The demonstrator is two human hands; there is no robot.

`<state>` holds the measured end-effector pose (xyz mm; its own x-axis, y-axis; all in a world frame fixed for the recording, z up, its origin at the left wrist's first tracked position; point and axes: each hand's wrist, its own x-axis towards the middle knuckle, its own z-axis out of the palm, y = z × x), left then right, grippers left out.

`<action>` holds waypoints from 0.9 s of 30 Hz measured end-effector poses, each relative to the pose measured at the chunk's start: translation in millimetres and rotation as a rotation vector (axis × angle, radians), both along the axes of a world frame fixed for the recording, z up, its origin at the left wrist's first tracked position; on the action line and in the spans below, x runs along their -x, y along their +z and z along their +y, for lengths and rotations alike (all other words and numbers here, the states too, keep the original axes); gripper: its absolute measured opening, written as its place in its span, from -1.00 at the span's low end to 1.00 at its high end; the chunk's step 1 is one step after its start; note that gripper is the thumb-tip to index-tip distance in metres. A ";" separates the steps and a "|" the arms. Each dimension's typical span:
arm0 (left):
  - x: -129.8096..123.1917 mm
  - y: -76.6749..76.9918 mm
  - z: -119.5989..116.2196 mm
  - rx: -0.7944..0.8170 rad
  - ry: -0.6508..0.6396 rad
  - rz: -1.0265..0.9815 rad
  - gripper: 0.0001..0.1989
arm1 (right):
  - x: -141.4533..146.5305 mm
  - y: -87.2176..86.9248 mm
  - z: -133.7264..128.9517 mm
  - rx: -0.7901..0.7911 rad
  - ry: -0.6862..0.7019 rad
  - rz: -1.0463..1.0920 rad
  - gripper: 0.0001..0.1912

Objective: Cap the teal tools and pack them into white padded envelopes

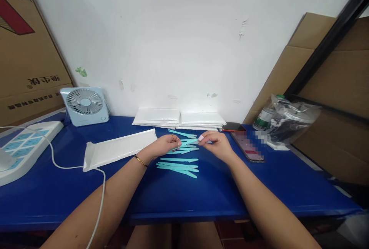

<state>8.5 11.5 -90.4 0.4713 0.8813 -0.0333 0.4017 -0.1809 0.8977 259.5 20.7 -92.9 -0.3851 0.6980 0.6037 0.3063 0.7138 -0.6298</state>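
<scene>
My left hand point(169, 145), closed, pinches slim teal eyebrow razors point(188, 142) that point to the right. Facing it, my right hand point(217, 146) has its fingertips pinched together by the razors' tips. A small pale patch point(201, 138) shows at those fingertips; whether it is a nail or a held piece I cannot make out. Beneath and beyond the hands, more teal razors lie on the blue table. A loose row of several razors point(178, 165) rests nearer to me, their ends partly crossing.
A long white packet point(121, 147) lies left of my left hand. White packets point(157, 117) are stacked by the wall. Phones point(247, 147) and a bagged item point(291, 122) are at right. A fan point(85, 104), power strip point(27, 145) and white cable point(52, 151) are at left.
</scene>
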 end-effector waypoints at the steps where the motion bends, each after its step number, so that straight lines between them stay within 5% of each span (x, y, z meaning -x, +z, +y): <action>1: 0.7 -0.5 0.6 0.006 0.003 -0.003 -0.59 | -0.5 0.6 -0.3 -0.014 -0.012 -0.003 -0.86; 7: 4.0 -0.4 2.5 0.028 0.001 -0.012 -0.60 | -8.7 4.2 0.6 -0.088 -0.082 0.012 -0.80; 19: -0.5 -3.2 1.9 0.003 -0.048 0.011 -0.60 | 11.2 -2.2 -4.5 -0.029 0.025 -0.034 -0.83; 22: -1.6 -8.7 4.8 -0.125 0.023 0.128 -0.63 | 6.5 -3.7 0.9 -0.019 -0.011 -0.100 -0.84; 27: 2.8 -9.6 6.0 -0.515 0.074 0.424 -0.73 | -22.2 -8.6 19.7 0.045 -0.290 -0.374 -0.88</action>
<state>5.7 17.5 -100.0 0.4481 0.8636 0.2308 0.7282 -0.5024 0.4660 281.8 40.3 -101.6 -0.3554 0.8313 0.4274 0.7004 0.5396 -0.4671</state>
